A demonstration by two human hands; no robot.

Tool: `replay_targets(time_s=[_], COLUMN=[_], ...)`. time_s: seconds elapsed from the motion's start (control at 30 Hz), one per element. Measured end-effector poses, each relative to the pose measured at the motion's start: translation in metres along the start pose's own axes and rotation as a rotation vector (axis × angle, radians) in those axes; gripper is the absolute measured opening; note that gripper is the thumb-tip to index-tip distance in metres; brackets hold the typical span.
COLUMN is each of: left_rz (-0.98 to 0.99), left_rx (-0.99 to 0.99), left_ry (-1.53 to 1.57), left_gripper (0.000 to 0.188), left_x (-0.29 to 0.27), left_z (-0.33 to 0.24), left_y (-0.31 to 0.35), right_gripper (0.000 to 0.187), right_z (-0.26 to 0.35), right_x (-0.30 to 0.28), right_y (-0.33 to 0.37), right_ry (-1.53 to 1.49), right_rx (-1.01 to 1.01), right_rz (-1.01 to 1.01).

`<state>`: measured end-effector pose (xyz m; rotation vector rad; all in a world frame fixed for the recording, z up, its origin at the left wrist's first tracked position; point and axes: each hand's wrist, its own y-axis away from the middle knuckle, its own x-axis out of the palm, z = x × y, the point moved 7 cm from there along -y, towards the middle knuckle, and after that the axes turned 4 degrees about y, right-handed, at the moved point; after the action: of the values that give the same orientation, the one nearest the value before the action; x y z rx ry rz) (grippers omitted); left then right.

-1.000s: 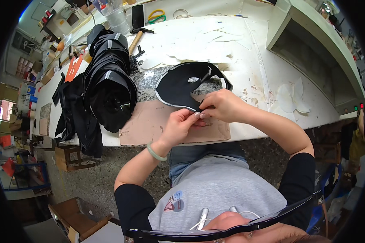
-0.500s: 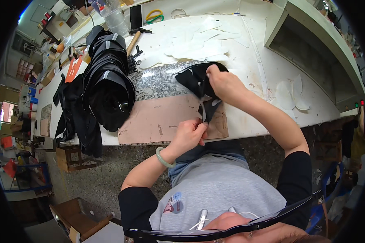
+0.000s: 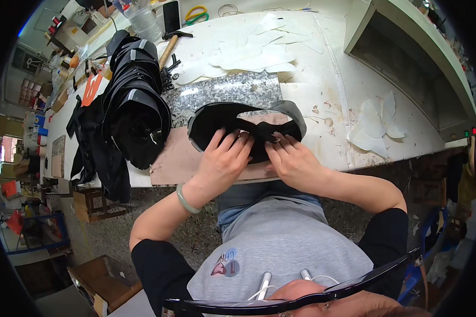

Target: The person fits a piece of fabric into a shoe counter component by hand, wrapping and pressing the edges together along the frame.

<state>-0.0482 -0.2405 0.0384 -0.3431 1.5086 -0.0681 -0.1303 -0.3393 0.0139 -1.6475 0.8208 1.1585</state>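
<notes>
My left hand (image 3: 223,158) is half closed, its fingers bent over the near edge of a curved black piece (image 3: 211,119), which it has hold of; I cannot tell how tightly the thumb presses. My right hand (image 3: 293,161) is curled in much the same way and grips the same piece just beside it, with the fingertips of both hands near its middle. The black piece is in front of me, above the near part of the counter (image 3: 322,100), partly over a pinkish-brown board (image 3: 174,158) and close to a speckled stone slab (image 3: 217,92). A green bracelet (image 3: 184,199) circles my left wrist.

To the left stands a stack of black shells (image 3: 135,108), nested together. Beyond it lie a hammer (image 3: 167,52), a phone (image 3: 171,18) and scissors (image 3: 197,15) with yellow and green handles. Thin white sheets (image 3: 254,53) overlap past the slab, and more white pieces (image 3: 370,127) lie to the right.
</notes>
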Motion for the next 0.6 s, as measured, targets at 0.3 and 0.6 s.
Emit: replay_targets(time_s=[0.3, 0.6], left_rz=[-0.081, -0.091], left_rx=[0.126, -0.076], left_ry=[0.06, 0.29], left_gripper=[0.031, 0.034], left_x=[0.002, 0.003], left_z=[-0.005, 0.0], left_y=[0.019, 0.005], right_gripper=[0.044, 0.019], right_z=[0.005, -0.011], right_x=[-0.001, 0.008], right_y=[-0.007, -0.031], right_ry=[0.021, -0.186], right_rx=[-0.065, 0.211], right_rz=[0.145, 0.137])
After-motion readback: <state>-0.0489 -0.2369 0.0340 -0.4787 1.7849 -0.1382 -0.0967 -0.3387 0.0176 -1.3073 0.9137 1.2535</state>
